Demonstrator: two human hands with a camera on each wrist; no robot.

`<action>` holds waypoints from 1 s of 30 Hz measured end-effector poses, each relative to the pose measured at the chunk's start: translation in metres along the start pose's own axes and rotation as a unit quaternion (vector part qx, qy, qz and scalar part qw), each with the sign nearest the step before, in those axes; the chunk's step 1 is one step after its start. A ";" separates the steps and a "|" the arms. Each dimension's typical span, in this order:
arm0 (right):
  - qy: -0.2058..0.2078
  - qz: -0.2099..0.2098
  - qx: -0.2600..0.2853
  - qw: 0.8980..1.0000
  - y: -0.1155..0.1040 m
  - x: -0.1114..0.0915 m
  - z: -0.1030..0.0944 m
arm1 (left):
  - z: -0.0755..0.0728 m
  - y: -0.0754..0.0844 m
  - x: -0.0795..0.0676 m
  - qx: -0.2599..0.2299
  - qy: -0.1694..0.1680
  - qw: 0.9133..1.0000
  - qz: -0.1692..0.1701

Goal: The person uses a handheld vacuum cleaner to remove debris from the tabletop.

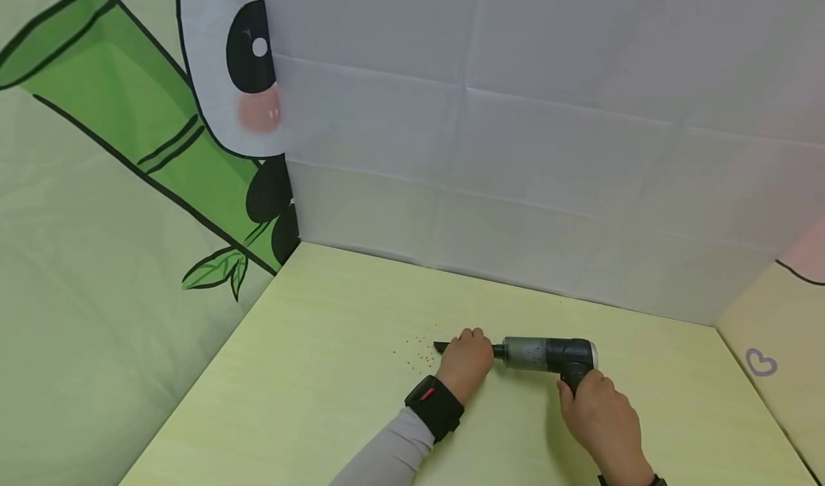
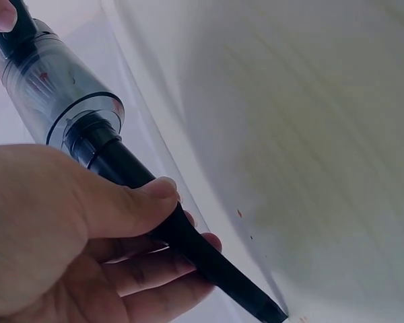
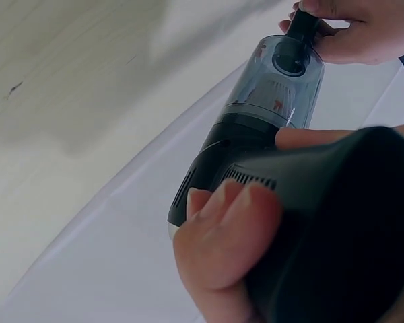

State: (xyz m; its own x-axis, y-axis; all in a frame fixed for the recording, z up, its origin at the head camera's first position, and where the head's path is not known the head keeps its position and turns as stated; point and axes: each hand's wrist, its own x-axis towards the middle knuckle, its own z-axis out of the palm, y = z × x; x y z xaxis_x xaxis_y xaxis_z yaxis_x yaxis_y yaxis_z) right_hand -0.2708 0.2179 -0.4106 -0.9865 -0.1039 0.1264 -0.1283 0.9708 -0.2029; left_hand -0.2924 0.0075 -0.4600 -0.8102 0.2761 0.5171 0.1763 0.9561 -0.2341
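Gripping vac [image 1: 528,354] in right hand [image 1: 602,416], at three o'clock from crumbs [image 1: 422,357], pinching nozzle [image 2: 229,272] in left hand [image 1: 467,363]. Could scatter those crumbs, imo, by shoving nozzle too hard.

Head view: from above, farthest off, facing forward and down across the desk [image 1: 309,371] to the backdrop [image 1: 515,171]. Left wrist view: close, past the left hand [image 2: 67,222] to the nozzle [image 2: 222,268]. Right wrist view: close, past the handle [image 3: 310,192]. Wrist views share the clear dust cup [image 2: 64,87].
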 end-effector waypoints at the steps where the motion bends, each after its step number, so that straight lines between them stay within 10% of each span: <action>1: 0.001 0.000 0.000 1.000 -0.001 -0.001 0.001 | -0.001 -0.001 -0.001 0.001 0.002 1.000 0.000; 21: -0.040 0.027 -0.009 0.999 -0.016 -0.027 0.002 | -0.016 -0.004 -0.027 0.029 -0.012 0.999 0.005; 30: -0.044 0.017 -0.017 0.999 -0.001 -0.013 -0.006 | -0.015 0.008 -0.013 0.026 -0.039 0.999 -0.009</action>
State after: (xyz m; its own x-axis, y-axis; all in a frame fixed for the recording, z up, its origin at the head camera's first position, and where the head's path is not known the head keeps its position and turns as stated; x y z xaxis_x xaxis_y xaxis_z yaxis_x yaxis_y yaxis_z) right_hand -0.2573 0.2191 -0.4066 -0.9955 -0.0880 0.0338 -0.0926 0.9806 -0.1726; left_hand -0.2717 0.0126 -0.4560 -0.8544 0.2490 0.4560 0.1340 0.9536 -0.2696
